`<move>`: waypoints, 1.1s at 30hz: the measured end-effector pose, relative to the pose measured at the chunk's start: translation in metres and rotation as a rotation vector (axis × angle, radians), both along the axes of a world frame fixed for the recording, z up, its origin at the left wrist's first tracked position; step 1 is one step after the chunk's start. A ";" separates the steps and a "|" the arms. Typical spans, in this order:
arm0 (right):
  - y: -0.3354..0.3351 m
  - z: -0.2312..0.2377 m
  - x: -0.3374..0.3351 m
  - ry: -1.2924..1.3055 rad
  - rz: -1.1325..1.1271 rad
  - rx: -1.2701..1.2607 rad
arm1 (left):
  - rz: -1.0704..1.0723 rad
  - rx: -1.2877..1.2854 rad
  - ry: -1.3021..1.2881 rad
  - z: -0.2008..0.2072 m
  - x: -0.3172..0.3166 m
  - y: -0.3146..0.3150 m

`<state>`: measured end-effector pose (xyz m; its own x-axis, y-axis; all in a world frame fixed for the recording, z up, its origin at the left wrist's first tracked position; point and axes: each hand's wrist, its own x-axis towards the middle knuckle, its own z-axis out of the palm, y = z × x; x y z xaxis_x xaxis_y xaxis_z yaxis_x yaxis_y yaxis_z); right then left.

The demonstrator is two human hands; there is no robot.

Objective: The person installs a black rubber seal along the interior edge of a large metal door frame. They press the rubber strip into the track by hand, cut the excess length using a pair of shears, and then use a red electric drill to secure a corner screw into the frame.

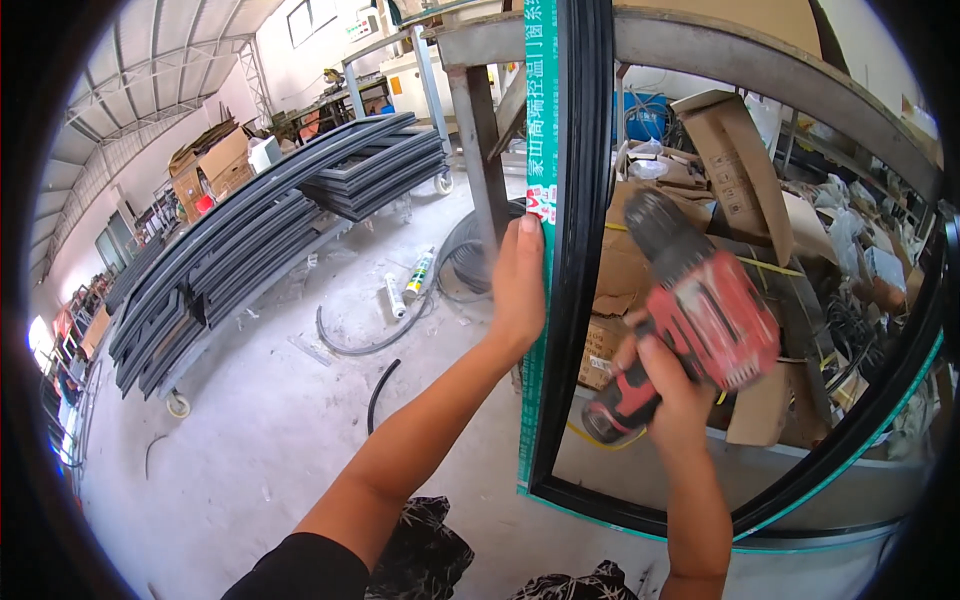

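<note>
A black window frame (578, 290) stands upright in front of me, its outer faces covered with green printed film (539, 120). My left hand (520, 285) is closed on the frame's left upright; the frame hides part of its fingers. In my right hand (678, 395) is a red and black cordless drill (715, 320), held by the grip with the fingers wrapped round it. Its black chuck (665, 230) points up and to the left, over the frame's opening. The drill is slightly blurred, and I cannot tell whether it touches the frame.
A metal rack (478, 150) stands behind the frame. Cardboard boxes (735, 165) and scrap lie beyond the opening. To the left, a wheeled cart carries stacked dark frames (270, 230). Sealant tubes (418, 275), coiled black hose (470, 255) and a short hose piece (380, 390) lie on the floor.
</note>
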<state>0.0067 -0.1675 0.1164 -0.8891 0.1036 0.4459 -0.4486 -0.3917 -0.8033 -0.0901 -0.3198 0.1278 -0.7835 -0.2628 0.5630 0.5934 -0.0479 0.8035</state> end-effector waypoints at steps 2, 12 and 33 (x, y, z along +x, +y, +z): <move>-0.001 0.007 -0.019 -0.042 0.131 0.109 | -0.029 -0.021 0.019 0.004 -0.001 0.004; 0.004 -0.008 -0.002 -0.059 0.082 -0.032 | -0.018 -0.044 0.021 0.004 0.001 -0.001; -0.007 -0.100 -0.003 -0.057 -0.121 0.471 | -0.196 0.125 -0.134 0.006 0.006 -0.001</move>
